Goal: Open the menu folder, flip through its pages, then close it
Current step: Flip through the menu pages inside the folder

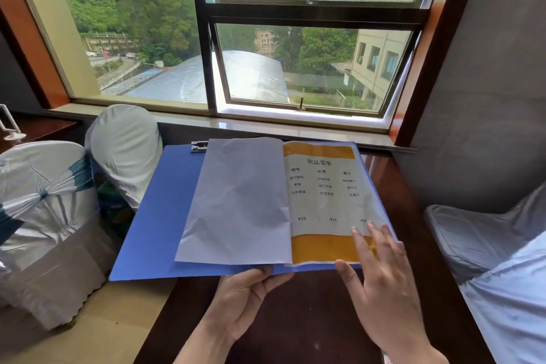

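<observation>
I am flipping pages: my left hand (236, 301) grips the open blue folder (153, 233), my right hand (381, 275) lies open on the menu page (322, 201), which I think I should lift next.

The dark wooden table (413, 216) stood below the window sill (266, 127) — on it lay the open blue menu folder (159, 216).

The open blue menu folder (159, 216) is being gripped at its near edge by the left hand (239, 301); beside it, the printed page (322, 204) is being touched by the right hand (381, 284), fingers spread.
</observation>
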`<state>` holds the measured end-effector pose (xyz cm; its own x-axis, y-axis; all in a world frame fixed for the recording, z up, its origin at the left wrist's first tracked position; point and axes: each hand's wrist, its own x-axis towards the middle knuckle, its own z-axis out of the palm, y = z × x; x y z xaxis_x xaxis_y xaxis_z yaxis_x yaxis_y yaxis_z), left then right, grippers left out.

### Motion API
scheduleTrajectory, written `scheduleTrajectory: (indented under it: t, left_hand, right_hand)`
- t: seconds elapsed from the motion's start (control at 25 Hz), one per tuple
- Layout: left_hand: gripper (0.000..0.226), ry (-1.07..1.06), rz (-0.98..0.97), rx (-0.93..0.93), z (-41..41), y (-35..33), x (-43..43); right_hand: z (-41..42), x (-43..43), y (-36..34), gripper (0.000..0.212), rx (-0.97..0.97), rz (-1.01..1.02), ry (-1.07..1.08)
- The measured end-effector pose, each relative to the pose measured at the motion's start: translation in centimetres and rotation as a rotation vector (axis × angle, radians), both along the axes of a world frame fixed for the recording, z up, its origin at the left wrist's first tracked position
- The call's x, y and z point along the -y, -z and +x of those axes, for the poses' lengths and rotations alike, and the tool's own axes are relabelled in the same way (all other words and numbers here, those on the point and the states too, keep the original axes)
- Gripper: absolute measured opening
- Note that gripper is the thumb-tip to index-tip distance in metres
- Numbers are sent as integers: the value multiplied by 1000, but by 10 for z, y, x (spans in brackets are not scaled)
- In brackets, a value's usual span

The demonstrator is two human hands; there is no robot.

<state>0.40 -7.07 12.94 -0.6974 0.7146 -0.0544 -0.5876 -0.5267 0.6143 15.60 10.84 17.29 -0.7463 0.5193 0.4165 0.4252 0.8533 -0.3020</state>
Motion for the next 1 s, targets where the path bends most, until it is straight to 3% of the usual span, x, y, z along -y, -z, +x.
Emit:
scheduleTrajectory:
  t: [0.28, 0.56, 0.72, 1.0]
  left_hand:
    - [54, -8, 20, 43, 4, 2, -18]
    - [54, -8, -5, 68, 10, 4, -18]
    - [52, -34, -3, 69, 7, 5, -13]
    - [53, -33, -18, 41, 2, 3, -8]
  right_hand:
    - [-3, 0, 4, 93, 156, -3, 49]
    - [-19, 7, 10, 96, -2, -97, -26]
    - [-24, 6, 9, 76, -117, 18, -40]
    - [-23, 5, -9, 63, -257, -84, -47]
